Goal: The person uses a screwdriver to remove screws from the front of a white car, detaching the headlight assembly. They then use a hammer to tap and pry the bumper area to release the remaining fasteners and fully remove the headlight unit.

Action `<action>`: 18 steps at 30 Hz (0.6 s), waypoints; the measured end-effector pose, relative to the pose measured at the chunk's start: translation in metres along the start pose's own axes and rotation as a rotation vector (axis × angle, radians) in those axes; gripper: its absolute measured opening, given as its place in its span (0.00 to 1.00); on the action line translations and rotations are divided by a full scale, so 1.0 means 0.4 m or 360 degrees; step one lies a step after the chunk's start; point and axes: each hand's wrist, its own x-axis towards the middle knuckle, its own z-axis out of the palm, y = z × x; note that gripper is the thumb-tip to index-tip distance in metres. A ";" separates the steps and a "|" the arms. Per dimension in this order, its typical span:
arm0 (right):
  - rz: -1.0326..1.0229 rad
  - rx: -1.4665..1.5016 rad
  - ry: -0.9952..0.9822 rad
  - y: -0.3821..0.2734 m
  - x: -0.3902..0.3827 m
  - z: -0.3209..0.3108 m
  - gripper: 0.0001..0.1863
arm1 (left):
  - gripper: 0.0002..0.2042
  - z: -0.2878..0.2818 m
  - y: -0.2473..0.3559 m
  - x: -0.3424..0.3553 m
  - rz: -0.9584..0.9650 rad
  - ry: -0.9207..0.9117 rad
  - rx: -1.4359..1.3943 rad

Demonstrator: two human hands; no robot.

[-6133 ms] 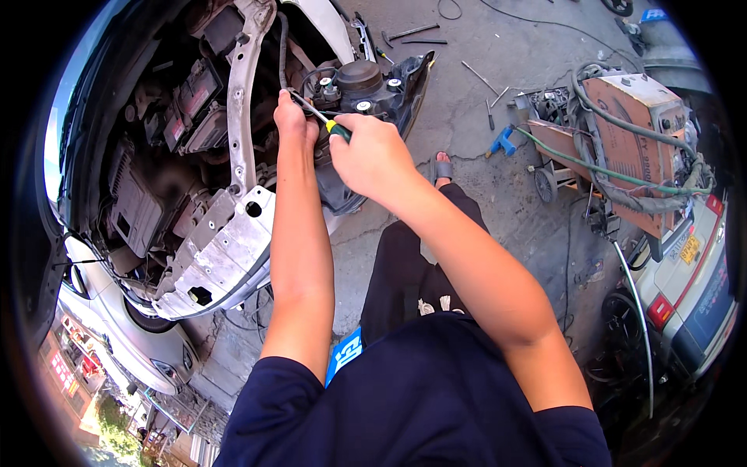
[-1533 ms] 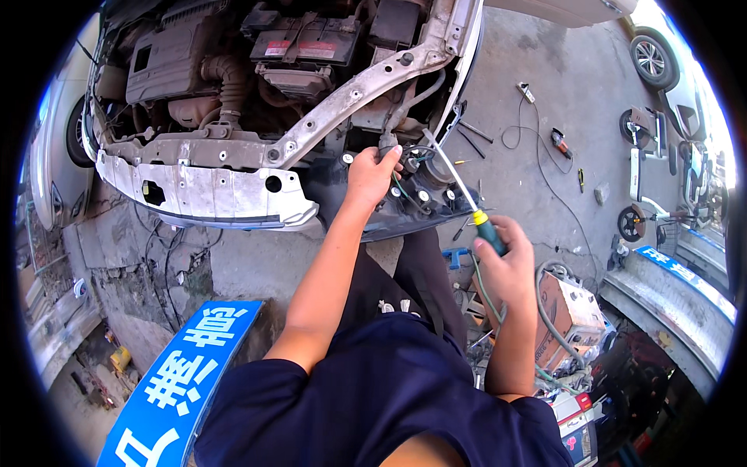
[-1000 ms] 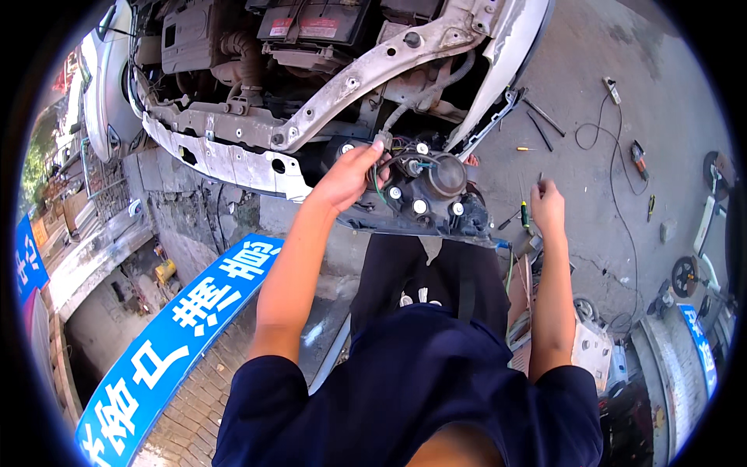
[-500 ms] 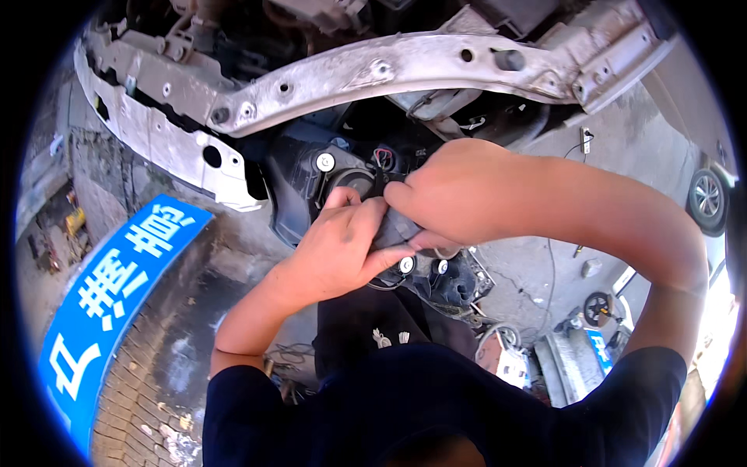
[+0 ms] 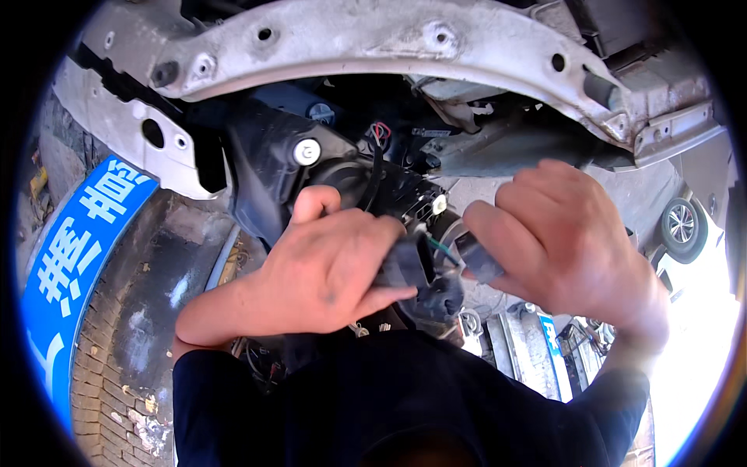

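In front of me is a black headlight housing [image 5: 268,148] with white round adjusters, below the car's bare metal crossbeam [image 5: 373,43]. My left hand [image 5: 334,268] is closed on a black boxy connector [image 5: 408,261], thumb below and fingers above it. My right hand [image 5: 552,241], a little blurred, grips a dark grey rounded part [image 5: 478,261] between thumb and curled fingers. A thin green wire [image 5: 441,247] shows in the gap between the two pieces; its ends are hard to make out. Behind my left fingers, a black cable [image 5: 376,179] runs up toward red wires [image 5: 380,131].
A long blue sign panel [image 5: 78,241] with white characters lies at the left beside brick paving [image 5: 117,373]. At the right are a car wheel [image 5: 683,226] and metal pieces [image 5: 529,350] on the ground. The crossbeam spans the top, close above my hands.
My hands, together on one dark part before, are now apart, the right one farther right with the grey part. The view has shifted, and the crossbeam looks larger.
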 end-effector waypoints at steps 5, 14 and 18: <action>0.0223 -0.0257 0.0578 -0.077 -0.031 0.036 0.20 | 0.25 0.000 -0.012 0.008 0.0010 0.0295 0.0056; 0.2074 0.1608 0.1485 -0.283 -0.224 0.345 0.27 | 0.29 0.068 -0.026 -0.270 -0.1164 0.1787 -0.0326; 0.1840 0.1696 0.0851 -0.296 -0.250 0.408 0.32 | 0.35 0.089 -0.148 -0.381 -0.2060 0.2093 -0.1191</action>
